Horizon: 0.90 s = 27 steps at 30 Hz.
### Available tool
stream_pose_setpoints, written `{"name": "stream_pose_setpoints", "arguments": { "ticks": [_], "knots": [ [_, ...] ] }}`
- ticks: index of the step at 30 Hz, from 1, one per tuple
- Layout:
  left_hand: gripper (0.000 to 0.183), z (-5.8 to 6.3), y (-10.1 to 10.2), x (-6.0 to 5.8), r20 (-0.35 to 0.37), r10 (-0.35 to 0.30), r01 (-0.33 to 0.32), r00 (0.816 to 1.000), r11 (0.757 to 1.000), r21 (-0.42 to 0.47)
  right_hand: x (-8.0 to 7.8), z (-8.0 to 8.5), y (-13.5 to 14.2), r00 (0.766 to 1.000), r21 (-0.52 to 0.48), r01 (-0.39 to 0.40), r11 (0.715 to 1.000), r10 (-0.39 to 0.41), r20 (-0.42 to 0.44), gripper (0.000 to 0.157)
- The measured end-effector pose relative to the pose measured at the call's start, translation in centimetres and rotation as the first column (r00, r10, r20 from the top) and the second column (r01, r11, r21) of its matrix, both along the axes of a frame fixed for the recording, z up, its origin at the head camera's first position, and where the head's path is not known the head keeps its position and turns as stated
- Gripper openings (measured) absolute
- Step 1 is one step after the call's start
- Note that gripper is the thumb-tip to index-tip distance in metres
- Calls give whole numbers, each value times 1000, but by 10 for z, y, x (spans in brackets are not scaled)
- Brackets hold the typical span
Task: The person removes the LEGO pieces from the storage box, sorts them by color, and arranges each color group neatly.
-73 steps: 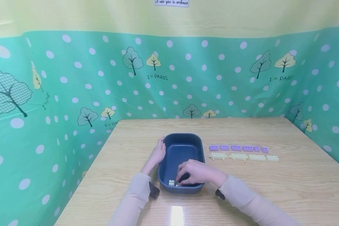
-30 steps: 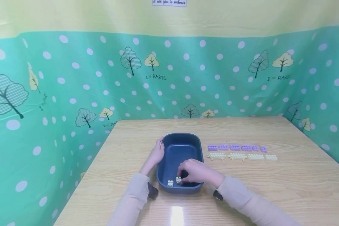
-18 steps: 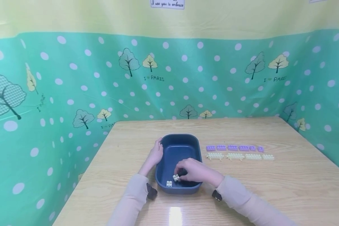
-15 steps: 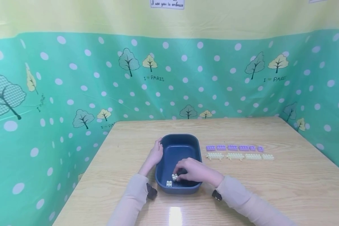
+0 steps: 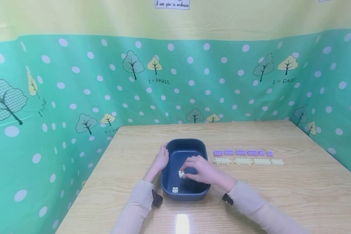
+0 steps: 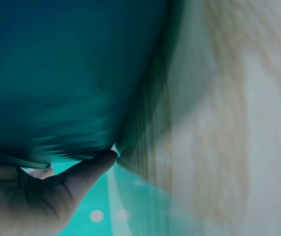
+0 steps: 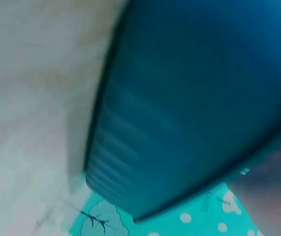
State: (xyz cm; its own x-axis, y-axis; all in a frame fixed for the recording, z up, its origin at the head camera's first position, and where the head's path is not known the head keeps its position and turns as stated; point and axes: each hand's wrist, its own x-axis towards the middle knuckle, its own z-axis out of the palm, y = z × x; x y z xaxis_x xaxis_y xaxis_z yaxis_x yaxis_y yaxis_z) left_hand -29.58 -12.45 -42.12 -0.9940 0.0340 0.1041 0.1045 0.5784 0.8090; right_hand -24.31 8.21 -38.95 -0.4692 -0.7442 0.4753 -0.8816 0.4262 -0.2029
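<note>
A dark blue bin [image 5: 185, 197] stands on the table in the head view. My left hand [image 5: 161, 160] holds its left wall; in the left wrist view the thumb [image 6: 89, 174] lies along the outside and the fingers go over the rim. Inside the bin, my right hand [image 5: 200, 169] pinches a small cream toy brick [image 5: 181, 174] between thumb and fingers, above the floor. Another cream brick [image 5: 175, 190] lies at the bin's near end. In the right wrist view the bin's outer wall [image 7: 180, 113] fills the middle, with part of the right hand [image 7: 273, 191] at the edge.
Right of the bin, a row of purple bricks [image 5: 240, 152] lies on the wooden table [image 5: 251, 195]. Nearer is a row of cream bricks [image 5: 262, 162], the left ones with small side pegs. A green dotted curtain [image 5: 193, 81] rises behind the table and on both sides.
The right hand has shifted the pinched cream brick from the bin's near end up and toward its middle. The other cream brick and the left hand stay put; the head view shifted slightly.
</note>
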Motion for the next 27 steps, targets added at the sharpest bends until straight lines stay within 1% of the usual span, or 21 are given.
{"name": "stream_pose_setpoints", "arguments": {
  "ticks": [4,8,13,15,18,22,25,27],
  "knots": [
    [45,0,1,-1,3,-2,2,1000,1000,-3,-1,11,12,998,-10,27,1000,-26,63,20],
    [45,2,1,-2,5,-2,2,1000,1000,-4,-3,21,27,992,-17,57,998,-54,115,21],
    [46,3,0,-2,20,-8,8,1000,1000,-5,-4,28,47,983,-66,83,994,-71,169,21],
    [46,3,0,-2,20,-11,11,1000,1000,-7,-4,29,55,978,-80,103,991,-86,191,21],
    [46,4,0,-1,19,-14,14,1000,1000,-7,-5,29,69,968,-80,150,985,-130,214,22],
    [45,3,-1,-2,5,-16,16,1000,1000,-13,-8,26,87,957,-94,194,977,-167,236,22],
    [45,2,-2,-2,0,-20,20,1000,1000,-13,-9,23,102,942,-89,241,966,-211,260,23],
    [45,0,-2,-2,10,-22,22,1000,1000,-9,-8,23,110,930,-83,273,958,-240,279,23]
  ]
}}
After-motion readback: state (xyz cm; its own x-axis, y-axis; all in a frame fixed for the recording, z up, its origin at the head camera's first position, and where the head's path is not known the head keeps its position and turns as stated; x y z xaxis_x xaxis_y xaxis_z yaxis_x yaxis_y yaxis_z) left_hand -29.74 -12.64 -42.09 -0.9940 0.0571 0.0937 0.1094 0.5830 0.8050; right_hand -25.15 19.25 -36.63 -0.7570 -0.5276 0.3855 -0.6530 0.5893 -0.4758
